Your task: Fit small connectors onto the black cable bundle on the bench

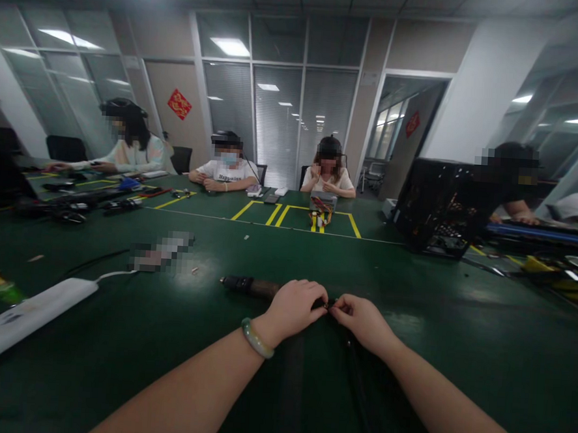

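A dark, rod-shaped tool [260, 288] with a brownish middle and a small bright tip at its left end lies across the green table. My left hand [297, 308] is closed over its right end, with the thumb and fingers pinched close together. Right beside it, my right hand [358, 319] pinches at the same spot, its fingertips nearly touching those of the left. Between them shows a small dark part [330, 304], too small to name. A dark strip or cord [357, 377] runs from under my right hand toward the near edge.
A white power strip [32, 322] lies at left, its cable leading to a blurred-out object [162, 253]. A black computer case [431, 209] stands at right. A power supply with coloured wires [323, 205] sits across the table. Several people sit around it.
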A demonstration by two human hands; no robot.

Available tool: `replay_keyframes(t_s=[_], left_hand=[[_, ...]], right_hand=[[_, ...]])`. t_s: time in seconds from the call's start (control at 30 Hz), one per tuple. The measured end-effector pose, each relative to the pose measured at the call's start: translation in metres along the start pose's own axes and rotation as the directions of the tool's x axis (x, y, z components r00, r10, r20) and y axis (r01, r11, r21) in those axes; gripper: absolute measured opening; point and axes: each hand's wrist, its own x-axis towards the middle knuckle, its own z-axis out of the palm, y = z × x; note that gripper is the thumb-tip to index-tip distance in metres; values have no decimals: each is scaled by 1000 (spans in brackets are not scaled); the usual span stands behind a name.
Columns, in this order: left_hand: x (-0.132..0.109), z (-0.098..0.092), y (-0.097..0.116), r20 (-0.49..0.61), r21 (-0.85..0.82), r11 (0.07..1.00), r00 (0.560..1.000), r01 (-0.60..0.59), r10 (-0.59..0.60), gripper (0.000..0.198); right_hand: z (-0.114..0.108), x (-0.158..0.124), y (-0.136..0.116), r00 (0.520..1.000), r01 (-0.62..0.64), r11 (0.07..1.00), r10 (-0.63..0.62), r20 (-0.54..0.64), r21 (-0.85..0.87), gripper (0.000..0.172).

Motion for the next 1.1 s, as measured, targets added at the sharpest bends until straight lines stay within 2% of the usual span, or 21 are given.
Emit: replay_keyframes(t_s=[0.13,0.5,0.73,1.1], left_hand=[[0,-2,1,17,-11,1000,1000,-4,5,8],[0,1,-1,35,5,1000,999,29,-29,16],[1,0,0,11,-22,1000,1000,14,-14,8],[0,-1,0,27,-34,999,1000,13,-12,8]], right_hand=[[0,-1,-2,1000,2,1000,-2,-5,9,17],[2,0,3,1000,-14,998,12,19,65,19],[3,-1,2,1000,6,999,-5,-22,39,19],[4,-2,3,1000,-11,998,11,-3,58,19]])
